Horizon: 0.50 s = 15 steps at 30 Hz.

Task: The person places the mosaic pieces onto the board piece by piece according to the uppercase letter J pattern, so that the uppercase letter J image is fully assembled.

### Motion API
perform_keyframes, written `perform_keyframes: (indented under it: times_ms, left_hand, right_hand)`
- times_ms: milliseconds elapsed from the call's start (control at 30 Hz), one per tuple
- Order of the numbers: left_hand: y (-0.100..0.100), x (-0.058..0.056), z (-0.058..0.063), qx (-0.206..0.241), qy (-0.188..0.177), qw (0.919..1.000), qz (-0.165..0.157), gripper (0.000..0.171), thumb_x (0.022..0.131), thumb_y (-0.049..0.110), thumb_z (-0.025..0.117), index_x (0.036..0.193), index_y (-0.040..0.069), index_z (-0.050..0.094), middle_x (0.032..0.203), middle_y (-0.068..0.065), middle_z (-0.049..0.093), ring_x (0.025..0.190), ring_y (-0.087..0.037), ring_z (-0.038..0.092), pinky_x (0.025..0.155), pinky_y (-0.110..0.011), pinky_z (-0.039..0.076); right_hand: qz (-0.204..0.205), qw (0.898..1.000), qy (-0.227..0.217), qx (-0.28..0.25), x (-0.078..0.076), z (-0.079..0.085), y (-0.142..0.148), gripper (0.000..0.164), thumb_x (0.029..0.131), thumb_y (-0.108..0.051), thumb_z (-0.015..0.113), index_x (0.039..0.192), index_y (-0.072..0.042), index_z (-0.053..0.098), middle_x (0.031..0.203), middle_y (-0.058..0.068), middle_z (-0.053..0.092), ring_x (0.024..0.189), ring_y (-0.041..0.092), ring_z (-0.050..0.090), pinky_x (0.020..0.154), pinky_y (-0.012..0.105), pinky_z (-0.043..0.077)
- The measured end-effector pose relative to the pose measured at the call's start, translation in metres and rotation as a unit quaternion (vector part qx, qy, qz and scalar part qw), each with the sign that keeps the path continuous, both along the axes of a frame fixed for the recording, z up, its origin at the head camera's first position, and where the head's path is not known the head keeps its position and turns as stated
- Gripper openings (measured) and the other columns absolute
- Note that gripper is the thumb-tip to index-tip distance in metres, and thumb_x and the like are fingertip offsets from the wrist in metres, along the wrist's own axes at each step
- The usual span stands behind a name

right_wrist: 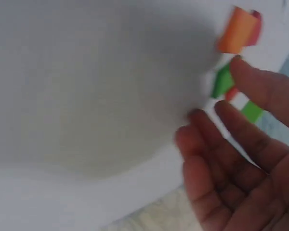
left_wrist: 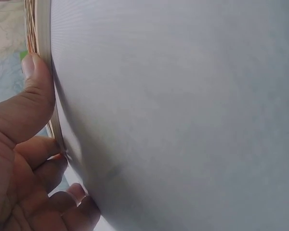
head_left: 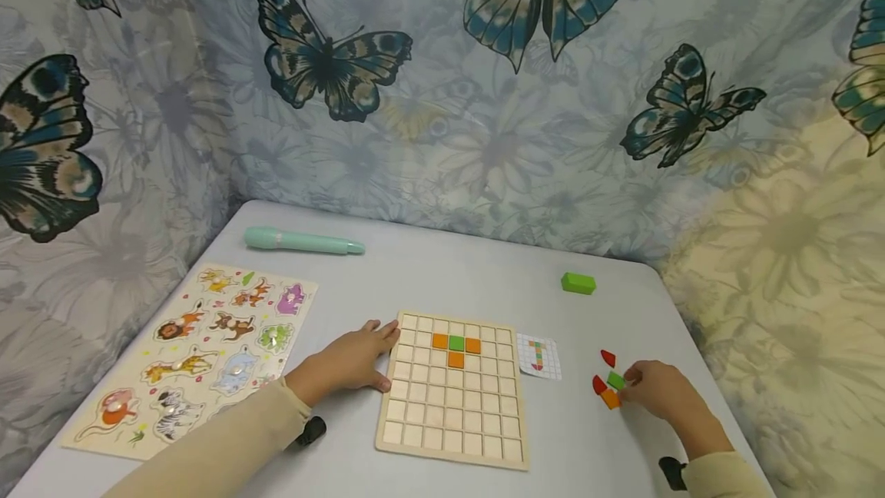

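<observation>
A wooden grid board lies in the middle of the table, with three orange tiles and one green tile set in its upper cells. My left hand rests along the board's left edge, fingers spread; in the left wrist view its thumb lies against the board's side. To the right, my right hand reaches to a loose green tile, its thumb tip overlapping the green tile in the right wrist view. Around that tile lie an orange piece and two red pieces, one red piece farther back.
A small pattern card lies at the board's right edge. Farther back stands a green block. An animal puzzle board covers the table's left side, with a mint pen-shaped object behind it. Butterfly-patterned walls border the table.
</observation>
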<state>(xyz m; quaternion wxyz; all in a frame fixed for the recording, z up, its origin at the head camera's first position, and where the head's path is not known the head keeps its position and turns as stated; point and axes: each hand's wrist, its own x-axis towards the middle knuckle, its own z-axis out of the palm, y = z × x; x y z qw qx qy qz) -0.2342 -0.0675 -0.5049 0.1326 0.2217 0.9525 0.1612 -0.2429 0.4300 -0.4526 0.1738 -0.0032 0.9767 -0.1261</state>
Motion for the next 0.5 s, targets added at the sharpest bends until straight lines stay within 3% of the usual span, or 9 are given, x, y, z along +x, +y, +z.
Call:
perform_keyframes:
  times_ms: [167,367,500]
  left_hand:
    - [-0.003,0.0,0.001,0.003,-0.003,1.0,0.003,0.096,0.074,0.045,0.08,0.151,0.005,0.038,0.159,-0.006,0.027,0.144,-0.036,0.023,0.108,-0.05,0.033]
    - [-0.003,0.0,-0.002,0.004,-0.006,1.0,0.004,0.097,0.073,0.046,0.08,0.151,0.006,0.037,0.159,-0.006,0.027,0.144,-0.036,0.023,0.108,-0.05,0.034]
    - [-0.001,0.0,-0.002,-0.002,-0.008,1.0,0.001,0.097,0.074,0.046,0.08,0.151,0.007,0.036,0.159,-0.005,0.026,0.144,-0.034,0.022,0.109,-0.049,0.033]
  right_hand:
    - [-0.002,1.0,0.02,-0.004,-0.003,-0.008,0.005,0.032,0.085,-0.026,0.074,0.098,0.002,0.066,0.09,0.007,0.064,0.076,0.022,0.058,0.063,0.04,0.05]
    - [-0.014,0.999,0.039,-0.02,-0.004,-0.005,0.005,0.035,0.082,-0.032,0.076,0.094,-0.001,0.065,0.086,0.004,0.062,0.073,0.021,0.055,0.059,0.036,0.048]
    - [-0.008,0.996,0.075,-0.046,-0.001,0.001,-0.02,0.033,0.081,-0.03,0.077,0.095,-0.002,0.066,0.087,0.004,0.063,0.075,0.02,0.057,0.06,0.035,0.047]
